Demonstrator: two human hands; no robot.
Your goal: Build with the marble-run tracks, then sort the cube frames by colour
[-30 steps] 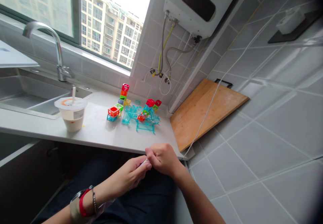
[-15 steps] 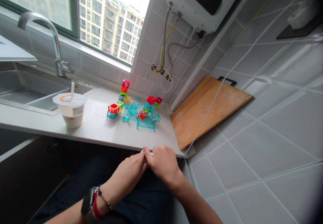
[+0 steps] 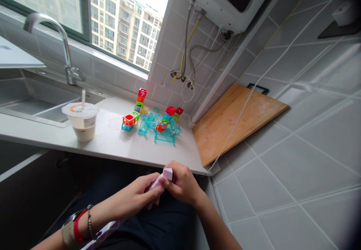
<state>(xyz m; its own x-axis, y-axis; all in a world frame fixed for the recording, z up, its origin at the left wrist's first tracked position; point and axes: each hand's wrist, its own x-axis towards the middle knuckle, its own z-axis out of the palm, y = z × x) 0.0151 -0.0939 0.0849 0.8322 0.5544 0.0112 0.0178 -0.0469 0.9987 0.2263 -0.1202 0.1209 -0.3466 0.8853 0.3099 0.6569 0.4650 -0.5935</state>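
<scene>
Head-worn view — forward, downward, near counter [image 3: 113, 143]

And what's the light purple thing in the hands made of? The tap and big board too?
Light purple thing: maybe plastic or stiff card; its flat faces look smooth and matt.
Tap: probably polished metal, with bright highlights.
Big board: likely wood or bamboo; warm tan, fairly dull.

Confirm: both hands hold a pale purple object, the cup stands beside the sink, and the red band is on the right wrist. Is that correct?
One slip: the head view shows the red band on the left wrist, not the right. The rest holds: left hand and right hand grip the pale purple object, and the cup is beside the sink.
</scene>
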